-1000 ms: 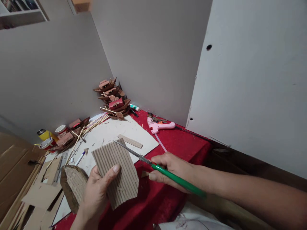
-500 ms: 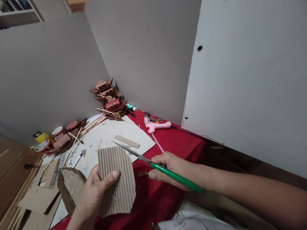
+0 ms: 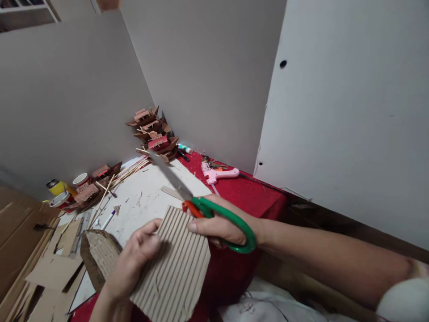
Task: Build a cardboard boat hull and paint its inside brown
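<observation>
A piece of corrugated cardboard (image 3: 177, 264) with its ridges facing up is gripped at its left edge by my left hand (image 3: 134, 255). My right hand (image 3: 217, 226) holds a pair of scissors (image 3: 237, 219) with green and orange handles, its blades pointing up and left over the table. The right thumb also presses on the cardboard's upper right edge. Left of my left hand lies a boat-shaped cardboard piece (image 3: 100, 255) with a ridged inside. Beyond the scissors a narrow cardboard strip (image 3: 171, 192) rests on the white board (image 3: 134, 203).
Several small model boats (image 3: 157, 134) stand in the far corner. A pink glue gun (image 3: 219, 174) lies on the red cloth (image 3: 248, 199). Thin sticks (image 3: 130, 170), a marker (image 3: 107, 220), paper cups (image 3: 81, 180) and cardboard scraps (image 3: 55, 277) are to the left. Grey panels (image 3: 208, 80) enclose the back.
The cardboard has turned and shifted right and down. My right hand has moved to its top edge, its thumb now on it, and the scissors have swung upward, away from the cardboard's edge.
</observation>
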Action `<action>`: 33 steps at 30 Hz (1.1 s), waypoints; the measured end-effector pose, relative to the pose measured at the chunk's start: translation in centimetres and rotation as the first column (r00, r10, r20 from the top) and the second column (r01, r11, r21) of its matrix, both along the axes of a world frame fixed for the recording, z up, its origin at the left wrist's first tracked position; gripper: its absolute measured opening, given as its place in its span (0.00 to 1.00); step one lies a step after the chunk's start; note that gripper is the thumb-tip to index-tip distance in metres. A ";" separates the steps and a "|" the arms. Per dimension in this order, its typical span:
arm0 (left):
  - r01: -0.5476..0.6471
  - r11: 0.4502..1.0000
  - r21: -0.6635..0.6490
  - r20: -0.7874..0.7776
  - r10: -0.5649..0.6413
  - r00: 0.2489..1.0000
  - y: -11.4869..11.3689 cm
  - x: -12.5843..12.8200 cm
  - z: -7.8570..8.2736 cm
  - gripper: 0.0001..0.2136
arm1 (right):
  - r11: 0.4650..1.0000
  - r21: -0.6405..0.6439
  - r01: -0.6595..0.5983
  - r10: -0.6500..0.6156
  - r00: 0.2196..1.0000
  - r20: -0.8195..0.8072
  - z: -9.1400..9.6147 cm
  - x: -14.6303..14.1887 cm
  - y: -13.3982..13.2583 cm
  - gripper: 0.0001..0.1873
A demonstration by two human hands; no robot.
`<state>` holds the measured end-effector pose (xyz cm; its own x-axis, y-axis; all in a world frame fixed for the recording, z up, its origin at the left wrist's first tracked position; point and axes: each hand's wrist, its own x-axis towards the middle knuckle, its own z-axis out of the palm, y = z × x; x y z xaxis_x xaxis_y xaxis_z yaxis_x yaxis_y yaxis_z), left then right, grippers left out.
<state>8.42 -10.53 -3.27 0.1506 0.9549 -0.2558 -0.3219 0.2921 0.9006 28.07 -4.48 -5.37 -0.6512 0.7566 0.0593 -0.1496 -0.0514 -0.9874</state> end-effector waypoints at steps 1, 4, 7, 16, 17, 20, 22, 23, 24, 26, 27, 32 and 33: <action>-0.106 0.994 0.024 0.075 0.104 0.992 0.4 -0.4 0.1 0.15 | 0.996 0.002 0.090 -0.089 0.994 -0.061 -0.1 -0.1 0.2 0.16; -0.351 0.932 0.088 0.218 0.326 0.920 1.3 -1.1 -0.1 0.09 | 0.915 0.004 0.403 -0.388 0.883 -0.264 0.1 -0.8 1.1 0.15; -0.247 0.947 0.207 0.194 0.208 0.959 1.3 -0.2 -1.0 0.15 | 0.851 0.042 0.524 -0.489 0.817 -0.306 0.6 -2.0 0.9 0.13; -0.496 0.822 0.282 0.163 0.468 0.869 1.0 0.6 -0.8 0.16 | 0.981 0.045 0.187 -0.187 0.982 -0.004 -1.5 -3.2 -1.8 0.20; -0.532 0.797 0.287 0.171 0.504 0.847 1.0 0.4 -0.6 0.16 | 0.981 0.065 0.181 -0.184 0.982 0.042 -1.8 -2.5 -1.7 0.21; -0.584 0.755 0.298 0.201 0.549 0.812 1.0 0.1 -0.3 0.17 | 0.966 0.226 0.127 -0.156 0.981 0.115 -2.4 -0.4 -1.7 0.25; -0.593 0.743 0.310 0.218 0.551 0.805 0.9 0.0 -0.3 0.18 | 0.926 0.371 0.075 -0.143 0.977 0.161 -2.4 0.7 -1.9 0.29; -0.597 0.736 0.319 0.225 0.553 0.802 0.8 0.0 -0.4 0.19 | 0.901 0.432 0.042 -0.140 0.970 0.200 -2.3 1.1 -1.9 0.31; -0.601 0.729 0.329 0.230 0.555 0.799 0.8 0.0 -0.4 0.20 | 0.879 0.478 0.004 -0.139 0.959 0.249 -2.2 1.4 -2.0 0.32; -0.602 0.720 0.347 0.231 0.556 0.798 0.8 0.0 -0.4 0.21 | 0.850 0.522 -0.073 -0.135 0.927 0.349 -2.0 1.7 -2.2 0.34; -0.597 0.719 0.355 0.228 0.553 0.801 0.8 0.0 -0.4 0.22 | 0.843 0.529 -0.099 -0.135 0.913 0.385 -1.9 1.7 -2.2 0.34; -0.563 0.743 0.362 0.200 0.527 0.826 0.8 0.3 -0.6 0.26 | 0.819 0.560 -0.121 -0.167 0.884 0.436 -2.1 1.5 -2.3 0.32; -0.558 0.744 0.367 0.197 0.524 0.828 0.8 0.3 -0.6 0.26 | 0.814 0.568 -0.121 -0.173 0.883 0.435 -2.2 1.4 -2.2 0.32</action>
